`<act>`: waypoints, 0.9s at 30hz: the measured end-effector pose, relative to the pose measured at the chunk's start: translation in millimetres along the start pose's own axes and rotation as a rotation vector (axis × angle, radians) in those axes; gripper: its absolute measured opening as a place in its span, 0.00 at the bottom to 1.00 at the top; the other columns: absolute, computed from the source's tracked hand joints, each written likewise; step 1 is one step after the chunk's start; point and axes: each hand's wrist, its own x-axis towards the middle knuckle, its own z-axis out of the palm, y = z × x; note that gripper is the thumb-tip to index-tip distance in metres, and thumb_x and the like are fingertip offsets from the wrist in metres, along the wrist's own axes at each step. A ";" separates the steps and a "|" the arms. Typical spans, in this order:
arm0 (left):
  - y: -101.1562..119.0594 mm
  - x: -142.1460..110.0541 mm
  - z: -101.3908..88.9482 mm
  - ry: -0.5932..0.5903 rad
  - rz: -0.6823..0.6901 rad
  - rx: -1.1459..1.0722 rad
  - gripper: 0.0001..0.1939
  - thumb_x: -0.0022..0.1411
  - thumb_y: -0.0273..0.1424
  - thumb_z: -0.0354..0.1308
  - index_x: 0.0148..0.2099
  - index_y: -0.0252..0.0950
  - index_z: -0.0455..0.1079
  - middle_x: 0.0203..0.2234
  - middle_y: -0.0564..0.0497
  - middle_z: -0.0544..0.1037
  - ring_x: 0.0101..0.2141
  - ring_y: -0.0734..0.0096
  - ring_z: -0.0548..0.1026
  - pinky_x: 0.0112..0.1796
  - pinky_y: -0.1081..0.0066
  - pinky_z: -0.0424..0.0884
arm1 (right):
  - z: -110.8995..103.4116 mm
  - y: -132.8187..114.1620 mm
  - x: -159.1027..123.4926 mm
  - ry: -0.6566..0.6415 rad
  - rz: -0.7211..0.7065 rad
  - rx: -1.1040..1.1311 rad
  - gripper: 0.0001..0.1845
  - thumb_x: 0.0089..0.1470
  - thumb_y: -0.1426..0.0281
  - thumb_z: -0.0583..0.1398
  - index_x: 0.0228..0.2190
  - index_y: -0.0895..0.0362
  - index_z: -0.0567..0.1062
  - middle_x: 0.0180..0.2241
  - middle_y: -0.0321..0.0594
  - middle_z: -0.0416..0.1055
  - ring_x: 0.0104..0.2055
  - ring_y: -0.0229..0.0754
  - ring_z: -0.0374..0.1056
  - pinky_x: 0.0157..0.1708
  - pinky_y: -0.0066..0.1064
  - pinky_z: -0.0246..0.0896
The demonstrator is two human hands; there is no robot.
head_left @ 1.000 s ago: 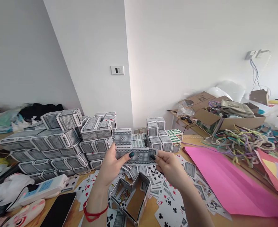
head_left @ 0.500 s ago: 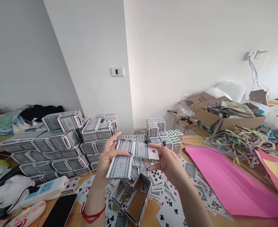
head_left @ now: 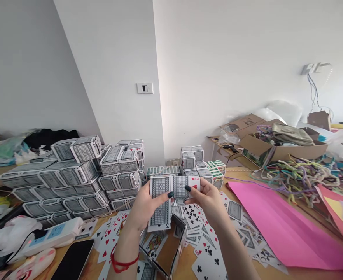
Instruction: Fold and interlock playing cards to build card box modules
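Observation:
Folded playing cards [head_left: 160,204] with grey patterned backs form a joined piece held up between both hands. My left hand [head_left: 144,206] is closed on the piece's left side, its thumb lying across the backs. At the other end my right hand [head_left: 205,196] pinches a card with a heart face [head_left: 194,182], thumb in front. Below the hands, an open-topped frame [head_left: 171,249] built from cards rests on the table, partly hidden by the left arm. Loose playing cards [head_left: 209,260] lie scattered around it, some face up.
Stacked card-built blocks [head_left: 72,175] rise at the left, with smaller stacks [head_left: 191,159] behind the hands. A phone [head_left: 72,260] and a power strip [head_left: 53,235] lie at the left front. Pink paper [head_left: 276,225], tangled pipe cleaners [head_left: 300,175] and a cardboard box [head_left: 285,151] occupy the right.
The card piece was turned and tilted between the hands, so a flap now hangs down at the left and a heart face shows at the right. My right hand's fingers spread, then closed again.

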 end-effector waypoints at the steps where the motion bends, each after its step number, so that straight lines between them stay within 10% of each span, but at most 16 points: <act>1: -1.2 0.3 2.2 0.031 -0.001 0.045 0.21 0.48 0.37 0.64 0.45 0.36 0.69 0.40 0.46 0.78 0.41 0.56 0.75 0.40 0.61 0.72 | 0.1 0.9 0.3 0.015 -0.005 -0.027 0.17 0.42 0.62 0.65 0.33 0.59 0.73 0.29 0.40 0.71 0.29 0.38 0.66 0.28 0.30 0.69; 11: -8.9 3.3 3.1 0.084 0.005 0.193 0.15 0.49 0.36 0.62 0.39 0.35 0.72 0.36 0.46 0.79 0.38 0.56 0.76 0.39 0.62 0.71 | -7.7 7.0 4.5 0.184 0.075 0.006 0.17 0.33 0.63 0.69 0.17 0.59 0.68 0.20 0.35 0.69 0.23 0.35 0.64 0.25 0.28 0.66; 27: 0.5 0.4 6.1 0.123 -0.032 0.193 0.12 0.48 0.32 0.61 0.36 0.34 0.71 0.32 0.47 0.79 0.33 0.61 0.76 0.33 0.67 0.71 | -6.8 14.3 7.9 0.027 0.031 -0.141 0.17 0.46 0.54 0.59 0.29 0.56 0.71 0.29 0.40 0.73 0.29 0.46 0.71 0.21 0.33 0.68</act>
